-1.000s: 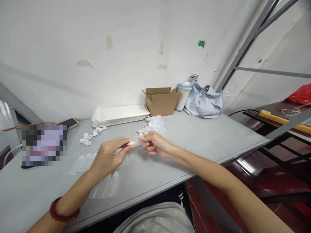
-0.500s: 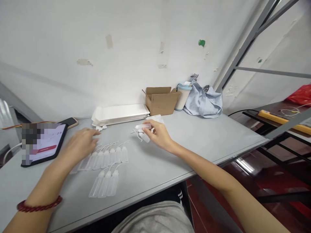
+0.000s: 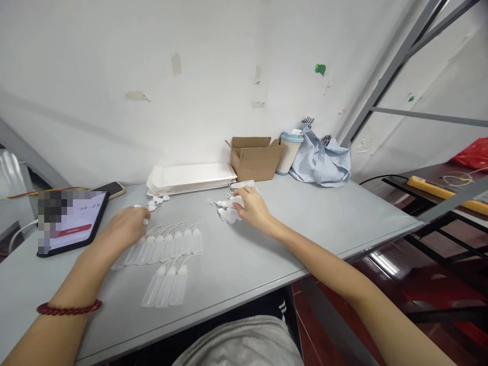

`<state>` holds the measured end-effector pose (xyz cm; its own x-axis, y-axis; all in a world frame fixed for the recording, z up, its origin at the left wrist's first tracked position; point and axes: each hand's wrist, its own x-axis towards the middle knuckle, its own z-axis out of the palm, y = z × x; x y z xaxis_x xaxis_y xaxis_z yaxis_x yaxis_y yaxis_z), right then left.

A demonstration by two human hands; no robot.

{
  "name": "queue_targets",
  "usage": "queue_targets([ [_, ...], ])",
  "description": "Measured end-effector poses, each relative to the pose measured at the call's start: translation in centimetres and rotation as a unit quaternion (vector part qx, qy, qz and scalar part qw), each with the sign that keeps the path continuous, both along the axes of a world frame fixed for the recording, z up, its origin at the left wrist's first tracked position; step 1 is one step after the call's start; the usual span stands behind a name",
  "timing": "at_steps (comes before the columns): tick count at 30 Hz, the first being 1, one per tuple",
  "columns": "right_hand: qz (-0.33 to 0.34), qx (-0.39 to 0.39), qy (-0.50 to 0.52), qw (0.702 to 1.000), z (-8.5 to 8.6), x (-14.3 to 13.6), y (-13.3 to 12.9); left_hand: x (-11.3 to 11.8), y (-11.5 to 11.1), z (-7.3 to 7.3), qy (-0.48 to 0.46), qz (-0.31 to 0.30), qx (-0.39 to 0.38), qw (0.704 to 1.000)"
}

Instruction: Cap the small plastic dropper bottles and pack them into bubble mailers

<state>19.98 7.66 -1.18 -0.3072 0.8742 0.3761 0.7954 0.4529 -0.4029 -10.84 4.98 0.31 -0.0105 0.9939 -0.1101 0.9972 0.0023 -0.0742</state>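
My left hand (image 3: pixel 127 227) is curled low over the left of the table, fingertips down among small white caps (image 3: pixel 156 202). Bits of white show at its fingertips; what it pinches is hidden. My right hand (image 3: pixel 253 209) closes over a small pile of clear plastic squeeze bottles with thin white nozzle tubes, its fingers on one bottle (image 3: pixel 225 204). Between my hands lies a slanted row of the same bottles (image 3: pixel 166 247), side by side. Nearer the table edge, three more bottles (image 3: pixel 164 287) form a shorter row.
A stack of flat white boards (image 3: pixel 190 175) lies by the wall, beside an open cardboard box (image 3: pixel 255 165), a lidded cup (image 3: pixel 288 155) and a light blue cloth bag (image 3: pixel 322 162). At left are a tablet (image 3: pixel 76 229) and a phone (image 3: pixel 114 189). A metal frame (image 3: pixel 392 76) rises at right.
My left hand has come down and slightly back, its fingers now curled at the caps. My right hand has lowered its bottle onto the pile. The view has shifted slightly.
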Motion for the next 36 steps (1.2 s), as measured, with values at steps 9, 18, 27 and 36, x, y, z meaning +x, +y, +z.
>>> queue_targets([
  [9, 0.334, 0.060, -0.041, 0.940, -1.0, -2.2, -3.7, 0.5, 0.0, -0.4, -0.010, -0.004, 0.016, 1.000],
  [18, 0.371, 0.028, -0.108, 0.922, -1.7, -3.4, -4.5, 1.9, -0.3, 0.1, -0.060, 0.002, 0.057, 0.997],
  [27, 0.275, 0.026, -0.057, 0.959, -1.9, -3.2, -4.3, 4.2, -1.3, 1.0, -0.376, -0.005, 0.068, 0.924],
  [36, 0.204, -0.143, 0.305, 0.919, -0.4, -2.1, -3.3, 5.9, -3.0, 2.5, -0.440, -0.072, -0.047, 0.894],
])
